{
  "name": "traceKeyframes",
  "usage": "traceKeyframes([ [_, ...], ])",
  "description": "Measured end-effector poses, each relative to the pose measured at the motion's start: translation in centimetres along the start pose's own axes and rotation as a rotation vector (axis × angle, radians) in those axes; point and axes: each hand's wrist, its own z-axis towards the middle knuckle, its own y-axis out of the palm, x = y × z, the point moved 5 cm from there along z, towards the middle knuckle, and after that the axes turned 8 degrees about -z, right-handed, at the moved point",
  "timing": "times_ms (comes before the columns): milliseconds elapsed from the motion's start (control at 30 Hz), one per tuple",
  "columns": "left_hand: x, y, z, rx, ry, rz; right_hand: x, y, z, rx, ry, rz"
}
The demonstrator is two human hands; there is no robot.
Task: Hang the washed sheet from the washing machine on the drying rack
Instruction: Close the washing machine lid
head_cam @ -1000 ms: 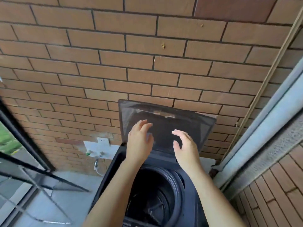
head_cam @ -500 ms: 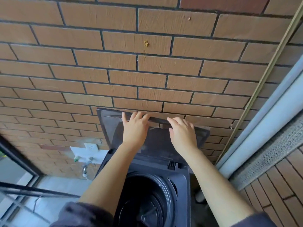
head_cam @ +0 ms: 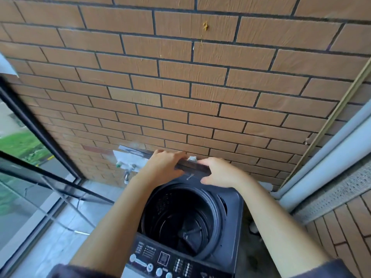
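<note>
Nearest us on the washing machine (head_cam: 234, 227) is the control panel (head_cam: 166, 261), and just beyond it the drum (head_cam: 170, 207) stands open. We see only its bare dark wall and the paddle at the bottom. No sheet shows in it or anywhere around the machine, and no drying rack is in view. At the machine's back edge the left hand (head_cam: 162, 167) and right hand (head_cam: 222, 173) both grasp the lid (head_cam: 192, 167), fingers (head_cam: 176, 154) curled over its top edge, the right thumb underneath. A second ago the lid stood upright against the brick wall (head_cam: 180, 97) with the hands loose in front of it. Now it shows edge-on and tipped forward. We judge that the lid is being closed and the sheet is already out. A tap (head_cam: 128, 169) sits on the wall left of the machine.
</note>
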Motion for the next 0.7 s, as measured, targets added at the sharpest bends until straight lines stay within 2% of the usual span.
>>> traceKeyframes([
  [367, -2.5, 7.8, -6.7, -0.354, -0.112, 0.089, -1.3, 9.9, -1.0, -0.162, 0.066, 0.029],
  [700, -5.1, 15.3, -10.9, -0.502, -0.214, 0.05, -0.9, 18.6, -0.4, -0.293, 0.146, -0.034],
])
